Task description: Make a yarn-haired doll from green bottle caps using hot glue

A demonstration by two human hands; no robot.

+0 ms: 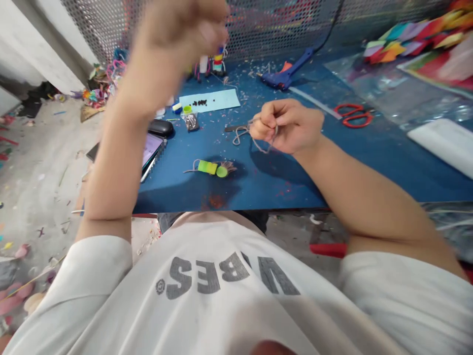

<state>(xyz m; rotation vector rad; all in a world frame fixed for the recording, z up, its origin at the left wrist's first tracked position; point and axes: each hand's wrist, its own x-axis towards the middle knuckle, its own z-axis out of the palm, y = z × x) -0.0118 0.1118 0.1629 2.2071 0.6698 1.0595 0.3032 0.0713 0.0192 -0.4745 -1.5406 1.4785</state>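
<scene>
My right hand hovers over the blue table with its fingers pinched on a loop of grey-brown cord that dangles to its left. My left hand is raised high near the camera, curled into a loose fist and smeared by motion; what it holds, if anything, I cannot make out. Below and between the hands a small green-and-yellow cylinder piece with cord ends lies on the table.
A phone and a black case lie at the table's left edge. A light blue card with dark beads, a blue glue gun, red scissors, plastic bags and coloured paper lie further back. Perforated metal panel behind.
</scene>
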